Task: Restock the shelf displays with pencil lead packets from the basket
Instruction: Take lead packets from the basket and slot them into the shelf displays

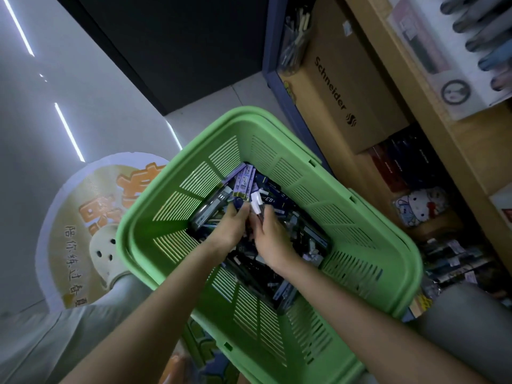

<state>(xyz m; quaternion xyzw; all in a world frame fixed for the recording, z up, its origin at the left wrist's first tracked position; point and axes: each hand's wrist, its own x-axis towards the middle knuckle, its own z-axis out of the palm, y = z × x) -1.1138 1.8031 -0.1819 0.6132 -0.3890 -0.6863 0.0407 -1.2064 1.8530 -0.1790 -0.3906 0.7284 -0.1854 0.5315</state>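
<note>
A green slotted plastic basket (360,228) sits in front of me, its bottom covered with several pencil lead packets (279,200) in purple, dark blue and black. Both my hands are down inside it, close together. My left hand (231,227) grips a few packets, with a dark blue one and a purple one sticking up past its fingers. My right hand (270,234) pinches a small white packet (256,202) between its fingertips. The fingers' undersides are hidden.
To the right stands a wooden shelf unit (432,87) holding a brown Schneider carton (346,90), dark boxes, a cartoon-cat pouch (421,206) and hanging stationery lower down. A round floor sticker (83,217) lies to the left, with my foot in a pale clog (106,253) on it.
</note>
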